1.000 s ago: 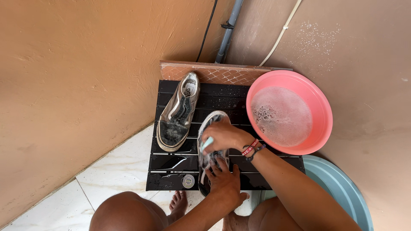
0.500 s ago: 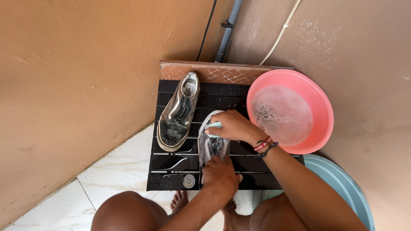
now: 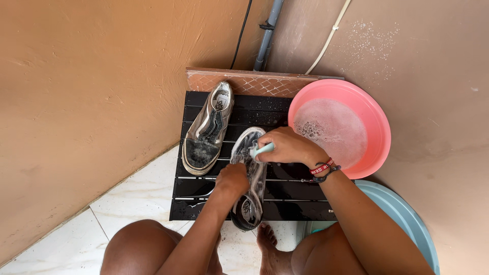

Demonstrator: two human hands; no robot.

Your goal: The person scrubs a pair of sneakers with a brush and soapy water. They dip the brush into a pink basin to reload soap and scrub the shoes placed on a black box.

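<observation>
The right hand [image 3: 288, 146] is closed around a light blue brush [image 3: 261, 150]. A second ago the brush was lower on the soapy shoe [image 3: 249, 175]; now it sits up near the shoe's far end. The left hand [image 3: 232, 179] has slid up too and presses down on the middle of that shoe, fingers curled over it. The shoe lies on a black slatted mat [image 3: 285, 191]. The other shoe [image 3: 208, 130] has not moved, just beside it on the left. A pink basin [image 3: 374, 122] of foamy water sits to the right, with a blue tub [image 3: 402, 214] below it.
</observation>
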